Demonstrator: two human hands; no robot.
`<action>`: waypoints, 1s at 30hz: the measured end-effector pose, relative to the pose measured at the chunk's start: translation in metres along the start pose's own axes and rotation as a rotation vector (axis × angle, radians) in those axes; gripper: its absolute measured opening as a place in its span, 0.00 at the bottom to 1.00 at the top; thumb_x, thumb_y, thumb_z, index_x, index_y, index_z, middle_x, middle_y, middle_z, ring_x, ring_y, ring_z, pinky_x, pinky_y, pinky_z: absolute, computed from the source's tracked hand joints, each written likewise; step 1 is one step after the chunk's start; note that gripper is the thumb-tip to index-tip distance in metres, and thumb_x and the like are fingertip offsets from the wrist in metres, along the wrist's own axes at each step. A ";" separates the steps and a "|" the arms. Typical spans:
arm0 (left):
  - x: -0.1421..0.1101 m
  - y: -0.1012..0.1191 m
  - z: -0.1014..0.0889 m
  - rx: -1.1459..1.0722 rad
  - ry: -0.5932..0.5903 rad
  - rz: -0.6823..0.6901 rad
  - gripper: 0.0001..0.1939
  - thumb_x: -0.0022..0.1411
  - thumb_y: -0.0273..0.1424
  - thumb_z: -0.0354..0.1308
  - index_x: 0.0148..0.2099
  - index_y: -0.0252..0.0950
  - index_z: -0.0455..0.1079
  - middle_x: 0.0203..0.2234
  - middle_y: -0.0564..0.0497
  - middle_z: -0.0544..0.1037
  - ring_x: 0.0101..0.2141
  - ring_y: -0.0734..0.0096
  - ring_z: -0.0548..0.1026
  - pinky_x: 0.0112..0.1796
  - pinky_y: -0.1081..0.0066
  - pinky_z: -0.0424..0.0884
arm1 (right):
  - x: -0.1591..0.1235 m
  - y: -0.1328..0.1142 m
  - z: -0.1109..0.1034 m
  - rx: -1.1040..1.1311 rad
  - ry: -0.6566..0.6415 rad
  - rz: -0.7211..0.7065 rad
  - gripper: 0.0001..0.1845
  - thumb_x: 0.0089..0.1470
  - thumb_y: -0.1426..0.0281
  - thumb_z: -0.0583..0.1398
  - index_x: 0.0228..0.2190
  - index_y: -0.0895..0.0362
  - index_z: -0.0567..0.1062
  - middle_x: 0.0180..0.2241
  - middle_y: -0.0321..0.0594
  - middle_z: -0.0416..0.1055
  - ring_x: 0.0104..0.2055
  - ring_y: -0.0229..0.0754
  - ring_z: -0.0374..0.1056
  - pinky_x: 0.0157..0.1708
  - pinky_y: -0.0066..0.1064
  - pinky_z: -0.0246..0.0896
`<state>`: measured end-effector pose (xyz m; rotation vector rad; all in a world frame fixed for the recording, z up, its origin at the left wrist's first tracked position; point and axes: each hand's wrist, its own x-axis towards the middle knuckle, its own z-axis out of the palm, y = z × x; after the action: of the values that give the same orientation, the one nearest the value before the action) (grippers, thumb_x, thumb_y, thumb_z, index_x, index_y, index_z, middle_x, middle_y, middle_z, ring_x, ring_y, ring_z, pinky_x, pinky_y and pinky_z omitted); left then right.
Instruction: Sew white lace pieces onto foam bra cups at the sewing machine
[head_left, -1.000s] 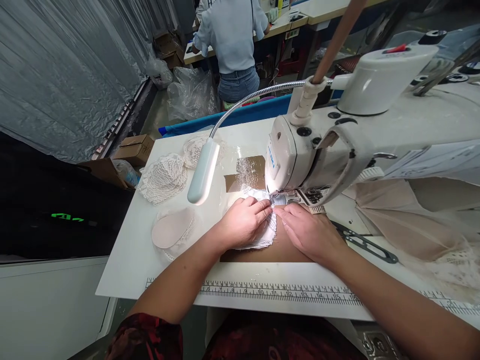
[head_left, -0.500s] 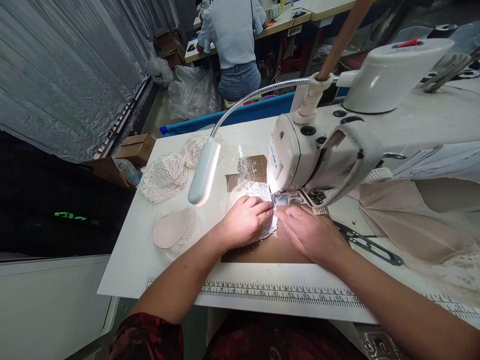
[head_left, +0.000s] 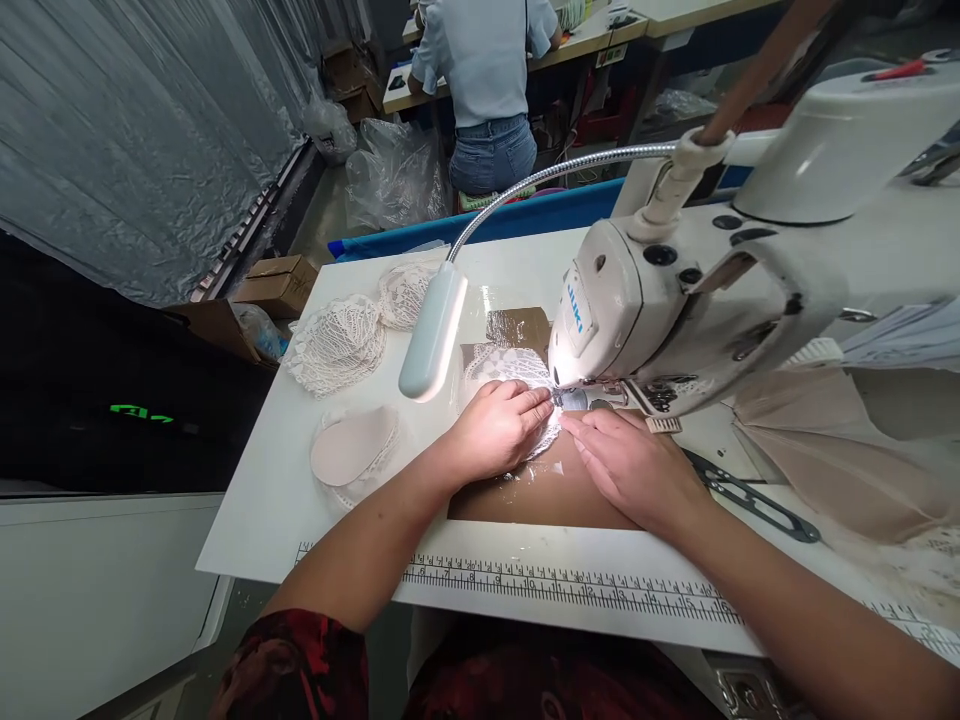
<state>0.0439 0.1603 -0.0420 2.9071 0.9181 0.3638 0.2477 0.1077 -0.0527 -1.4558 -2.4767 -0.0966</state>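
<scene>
A white lace cup [head_left: 510,366] lies beneath the head of a white sewing machine [head_left: 607,300], its edge by the presser foot [head_left: 571,398]. My left hand [head_left: 501,425] rests on the lace with its fingers close together, holding it near the foot. From the other side, my right hand [head_left: 630,455] grips the lace edge between its fingertips just in front of the foot; its thumb is mostly hidden. Part of the cup is covered by my left hand. Brown sheeting [head_left: 540,500] lies under both hands.
Left on the white table [head_left: 255,500] are lace cups [head_left: 337,345] and a beige pad [head_left: 354,447] on lace. A lamp [head_left: 433,335] hangs over the table. Beige fabric [head_left: 832,430] and a slotted metal piece [head_left: 750,495] lie right. A person [head_left: 487,90] sits beyond.
The lace cup has turned and shifted away from me, with more of it showing beyond my left hand. Both hands stay beside the foot. The whole view has swung slightly left.
</scene>
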 end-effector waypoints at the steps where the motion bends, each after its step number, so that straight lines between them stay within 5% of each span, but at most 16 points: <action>1: 0.000 -0.001 0.000 0.006 0.007 -0.007 0.18 0.68 0.32 0.45 0.55 0.32 0.67 0.53 0.43 0.71 0.46 0.60 0.68 0.45 0.60 0.66 | 0.001 0.000 0.000 -0.016 0.005 0.003 0.20 0.56 0.74 0.51 0.47 0.57 0.75 0.36 0.40 0.74 0.29 0.39 0.64 0.26 0.31 0.52; 12: -0.008 -0.001 -0.013 -0.064 -0.028 0.037 0.19 0.67 0.37 0.46 0.54 0.35 0.68 0.54 0.42 0.69 0.49 0.57 0.67 0.49 0.57 0.63 | -0.001 0.003 0.000 0.107 0.015 0.094 0.18 0.58 0.72 0.51 0.47 0.56 0.75 0.41 0.40 0.76 0.34 0.40 0.69 0.30 0.30 0.58; 23: -0.009 -0.005 -0.009 -0.223 0.081 0.039 0.15 0.66 0.33 0.48 0.49 0.33 0.71 0.45 0.42 0.74 0.44 0.62 0.70 0.47 0.60 0.66 | 0.003 -0.003 -0.010 0.174 -0.083 -0.076 0.19 0.58 0.74 0.49 0.45 0.56 0.75 0.34 0.43 0.71 0.32 0.40 0.63 0.28 0.30 0.51; 30: -0.007 -0.004 -0.007 -0.191 0.038 0.039 0.16 0.67 0.35 0.48 0.50 0.34 0.71 0.47 0.42 0.73 0.45 0.61 0.70 0.47 0.59 0.65 | 0.004 -0.007 -0.012 0.251 -0.095 -0.073 0.17 0.58 0.73 0.49 0.43 0.55 0.75 0.33 0.41 0.68 0.33 0.40 0.60 0.29 0.30 0.48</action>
<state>0.0341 0.1593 -0.0377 2.7554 0.7845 0.4829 0.2419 0.1052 -0.0393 -1.2939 -2.5084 0.2659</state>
